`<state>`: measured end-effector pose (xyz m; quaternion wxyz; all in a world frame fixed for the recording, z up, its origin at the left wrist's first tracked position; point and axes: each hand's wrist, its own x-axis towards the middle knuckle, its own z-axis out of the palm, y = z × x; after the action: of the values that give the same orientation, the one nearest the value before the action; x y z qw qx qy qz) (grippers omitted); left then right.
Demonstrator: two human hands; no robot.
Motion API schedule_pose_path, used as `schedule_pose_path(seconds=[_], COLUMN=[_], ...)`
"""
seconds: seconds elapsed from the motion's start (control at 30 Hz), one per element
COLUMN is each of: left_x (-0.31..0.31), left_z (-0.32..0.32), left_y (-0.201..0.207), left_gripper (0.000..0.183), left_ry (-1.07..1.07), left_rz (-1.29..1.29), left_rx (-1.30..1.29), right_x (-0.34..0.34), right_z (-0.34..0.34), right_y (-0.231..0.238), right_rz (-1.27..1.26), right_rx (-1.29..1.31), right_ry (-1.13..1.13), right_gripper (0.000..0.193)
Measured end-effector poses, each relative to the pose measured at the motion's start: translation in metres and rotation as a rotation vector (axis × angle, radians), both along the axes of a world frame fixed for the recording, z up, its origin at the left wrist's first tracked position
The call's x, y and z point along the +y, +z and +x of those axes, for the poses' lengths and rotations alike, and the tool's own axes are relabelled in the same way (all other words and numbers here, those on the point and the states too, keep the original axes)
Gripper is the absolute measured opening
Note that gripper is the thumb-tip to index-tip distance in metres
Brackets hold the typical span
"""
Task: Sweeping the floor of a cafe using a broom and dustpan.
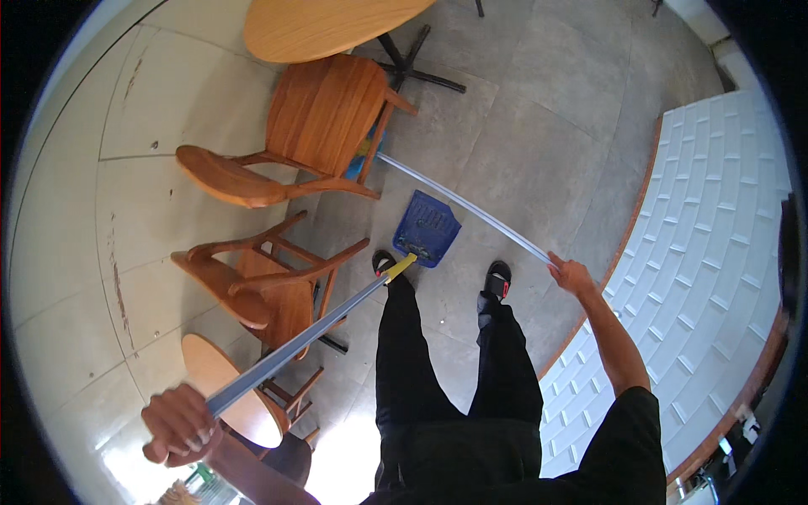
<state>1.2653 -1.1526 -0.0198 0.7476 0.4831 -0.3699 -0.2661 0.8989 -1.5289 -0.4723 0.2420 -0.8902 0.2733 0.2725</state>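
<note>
My left hand point(181, 423), at the lower left, is closed round the end of a long grey handle. That handle runs up to a yellow socket and a blue dustpan point(425, 225) lying on the floor just ahead of my feet. Dark bits of dirt show in the pan near its socket. With my right hand point(571, 274) I grip the end of a broom's pale shaft point(471, 206), which slants away to the left. The broom's blue and yellow head point(360, 160) is under the seat of a wooden chair point(324, 109), mostly hidden by it.
A second wooden chair point(261, 286) stands nearer on the left, beside a round table point(227, 379). Another round table point(328, 25) with a black cross-shaped base is at the far end. A tiled wall runs along the left; a white brick-patterned counter front point(690, 252) curves along the right.
</note>
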Motion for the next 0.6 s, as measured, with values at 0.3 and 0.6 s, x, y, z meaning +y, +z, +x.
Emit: schedule_pose_path(seconds=[0.3,0.6], left_x=[0.005,0.008], left_z=[0.005,0.012], left_y=[-0.009,-0.012], left_gripper=[0.048,0.049], left_ry=[-0.011,-0.056], left_rz=[-0.024,-0.014], left_rx=[0.019,0.009], right_x=[-0.02,0.006], right_z=[-0.065,-0.074], right_y=[0.086,0.153], right_rz=[-0.062,-0.111], right_rx=[0.064,0.057], right_ry=[0.005,0.027], right_gripper=[0.043,0.041])
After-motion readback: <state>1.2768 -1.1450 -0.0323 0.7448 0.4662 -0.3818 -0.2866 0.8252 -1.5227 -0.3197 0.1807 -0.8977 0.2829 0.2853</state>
